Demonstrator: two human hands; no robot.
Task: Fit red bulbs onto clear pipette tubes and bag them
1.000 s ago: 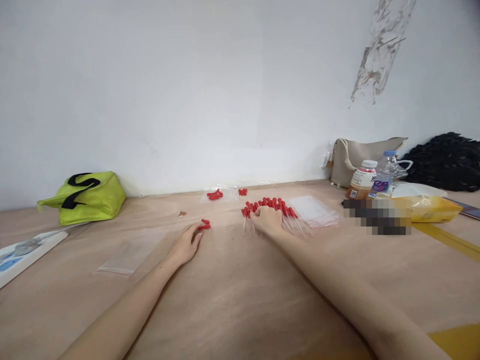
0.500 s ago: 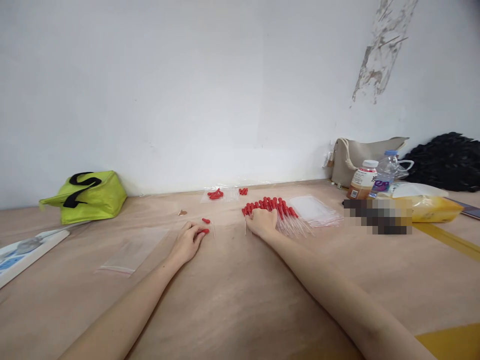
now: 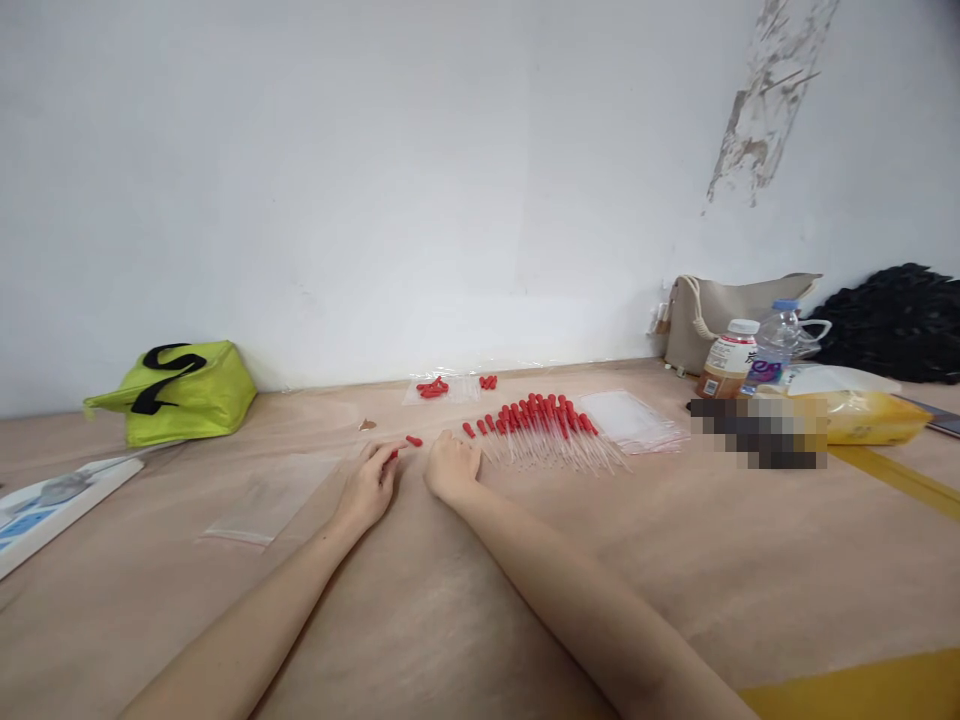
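Note:
My left hand rests on the paper-covered table, its fingers closed on a red rubber dropper bulb. Just beyond those fingertips lies another loose red bulb. My right hand is curled close beside it; whatever its fingers hold is hidden behind the hand. To its right spreads a row of droppers, thin clear tubes with red bulbs on their far ends. Farther back, a clear bag has red bulbs and a few more bulbs on it.
Flat clear zip bags lie at the left and right. A lime-green bag and a white box stand at left. Bottles, a yellow pack and a beige bag crowd the right. A wall closes the back.
My right hand has moved left from the dropper row toward my left hand, uncovering the row's left end. The thin tubes near my left hand are now out of sight. My left hand has shifted slightly.

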